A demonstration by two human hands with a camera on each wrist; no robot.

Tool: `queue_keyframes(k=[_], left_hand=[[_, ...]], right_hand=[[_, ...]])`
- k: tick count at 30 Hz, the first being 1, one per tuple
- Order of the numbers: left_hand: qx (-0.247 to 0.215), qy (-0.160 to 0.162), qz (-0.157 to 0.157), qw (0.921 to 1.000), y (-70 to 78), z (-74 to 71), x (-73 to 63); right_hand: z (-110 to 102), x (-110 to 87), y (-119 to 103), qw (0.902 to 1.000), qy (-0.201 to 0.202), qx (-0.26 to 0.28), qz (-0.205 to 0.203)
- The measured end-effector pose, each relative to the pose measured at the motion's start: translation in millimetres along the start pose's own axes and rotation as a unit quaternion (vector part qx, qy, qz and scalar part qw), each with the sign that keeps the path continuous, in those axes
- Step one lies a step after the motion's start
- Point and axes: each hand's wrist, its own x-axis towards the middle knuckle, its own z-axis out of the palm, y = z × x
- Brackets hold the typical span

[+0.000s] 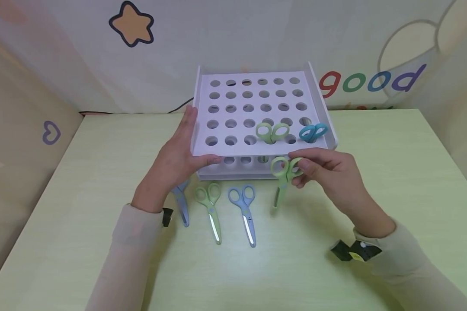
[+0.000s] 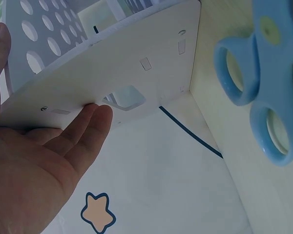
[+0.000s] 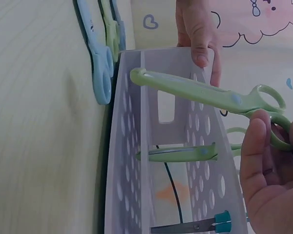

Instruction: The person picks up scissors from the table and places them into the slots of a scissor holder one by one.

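My right hand (image 1: 328, 172) pinches a pair of green scissors (image 1: 282, 186) by one handle loop, blades pointing down, before the rack's front. In the right wrist view these scissors (image 3: 200, 92) overlap the rack. My left hand (image 1: 175, 155) holds the near left corner of the white two-tier holed rack (image 1: 239, 131), fingers against its side panel (image 2: 112, 73) and thumb at the front edge. Another green pair (image 1: 271, 133) and a teal-handled pair (image 1: 313, 132) stand in holes of the nearest row, handles up.
In front of the rack lie blue scissors (image 1: 243, 211), green scissors (image 1: 211, 211) and another blue pair (image 1: 181, 205), the last partly hidden by my left wrist. Behind the rack rises a printed curtain (image 1: 249, 34). A dark cable (image 1: 180, 105) runs along the table's back edge.
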Motion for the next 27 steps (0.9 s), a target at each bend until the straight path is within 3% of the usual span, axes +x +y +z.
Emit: queue_keyframes(k=[15,27], left_hand=[[-0.013,-0.001,-0.002,0.9999,-1.2,0.1,0.4],[-0.002,0.001,-0.006,1.0,-1.3,1.0,1.1]], right_hand=[[9.0,11.8,-19.0,0.9951,0.064,0.049,-0.058],[16.5,22.7,-33.5,0.9908,0.059,0.057,-0.107]])
